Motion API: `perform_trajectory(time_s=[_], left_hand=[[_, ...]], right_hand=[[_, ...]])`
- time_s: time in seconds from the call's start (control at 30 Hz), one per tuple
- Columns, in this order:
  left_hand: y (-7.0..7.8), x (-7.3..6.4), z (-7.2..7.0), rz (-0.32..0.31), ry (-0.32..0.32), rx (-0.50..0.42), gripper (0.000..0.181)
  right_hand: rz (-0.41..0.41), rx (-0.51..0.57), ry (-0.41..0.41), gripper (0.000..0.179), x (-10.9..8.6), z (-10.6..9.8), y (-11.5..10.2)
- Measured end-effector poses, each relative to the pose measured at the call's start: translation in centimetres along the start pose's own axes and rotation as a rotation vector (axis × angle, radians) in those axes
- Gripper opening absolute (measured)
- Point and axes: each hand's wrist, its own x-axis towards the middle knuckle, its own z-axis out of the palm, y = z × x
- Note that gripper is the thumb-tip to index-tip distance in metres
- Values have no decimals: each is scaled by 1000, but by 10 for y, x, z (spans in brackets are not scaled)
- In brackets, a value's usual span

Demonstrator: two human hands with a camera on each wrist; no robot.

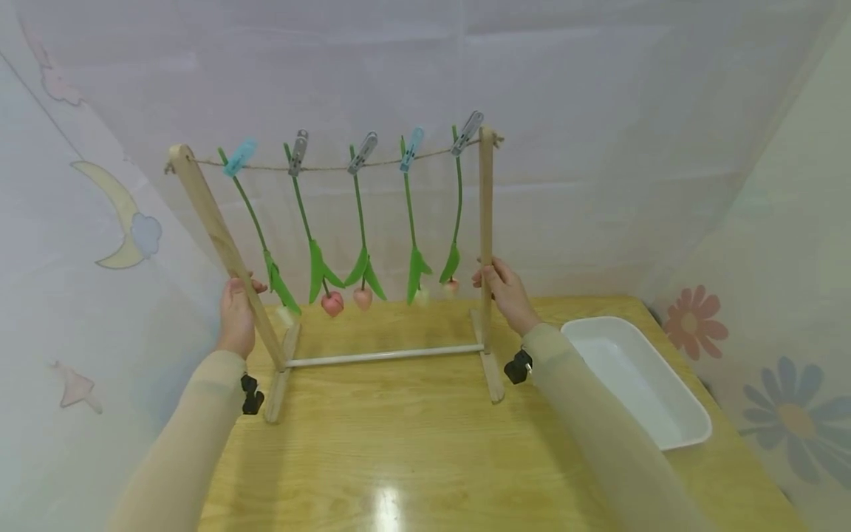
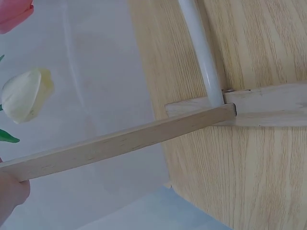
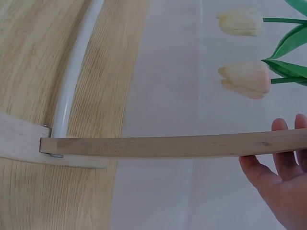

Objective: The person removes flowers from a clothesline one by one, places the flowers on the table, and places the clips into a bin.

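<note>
A wooden stand with a white crossbar (image 1: 385,356) stands on the table. My left hand (image 1: 237,314) grips its left post (image 1: 222,235) below mid-height. On the other side my right hand (image 1: 510,295) holds the right post (image 1: 487,199), thumb and fingers on opposite sides of the wood, as the right wrist view shows. Between the post tops runs a twine line (image 1: 326,168). Several artificial tulips hang from it head down by blue and grey clothespins (image 1: 362,153), among them a dark pink tulip (image 1: 332,304) and a white tulip (image 2: 26,96).
A white plastic tray (image 1: 638,377) lies at the right of the wooden table (image 1: 399,443), beside my right forearm. Pale cloth (image 1: 598,162) with printed moon and flower shapes hangs behind and at both sides.
</note>
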Motion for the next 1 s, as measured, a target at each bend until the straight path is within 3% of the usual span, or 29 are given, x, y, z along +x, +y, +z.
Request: perform_trajectory(time_s=[0.13, 0.37, 0.77, 1.0], left_hand=[[-2, 2, -1, -21, -2, -14, 35], [-4, 4, 0, -32, -3, -10, 35], [-8, 5, -5, -12, -52, -42, 39], [-5, 2, -5, 25, -35, -32, 43]], right_hand=[[5, 9, -7, 47, 1, 0, -3], [1, -19, -9, 46, -9, 4, -25], [-9, 17, 33, 45, -10, 10, -22], [-9, 20, 36, 45, -8, 13, -21]])
